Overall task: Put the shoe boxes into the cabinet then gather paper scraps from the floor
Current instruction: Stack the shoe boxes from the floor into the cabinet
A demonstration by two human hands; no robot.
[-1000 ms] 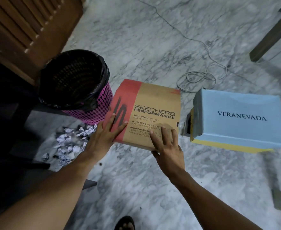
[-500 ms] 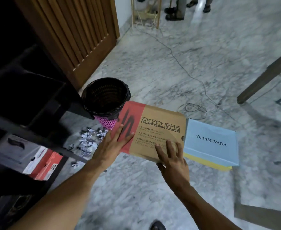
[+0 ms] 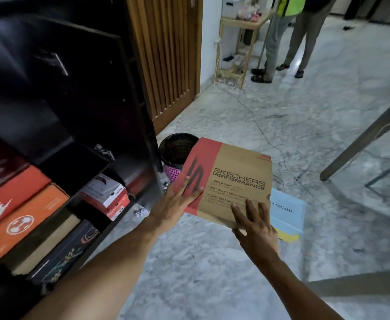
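Skechers shoe box (image 3: 235, 179) held above the marble floor (image 3: 201, 262), just beside the open cabinet (image 3: 78, 107); left hand (image 3: 177, 202) grips its red end, right hand (image 3: 257, 227) its near edge, fingers (image 3: 250, 205) spread over the lid in a grasp; light-blue shoe box (image 3: 287, 214) lies on the floor, partly hidden behind it; paper scraps (image 3: 142, 212) lie at the cabinet's foot, near the black waste basket (image 3: 177, 147); stacked shoe boxes (image 3: 23, 218) fill the shelves.

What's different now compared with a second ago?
The Skechers box has been lifted off the floor; it now hides part of the bin and of the blue box. The left hand and right hand keep their hold on its near edge. Blue box and bin stay on the floor.
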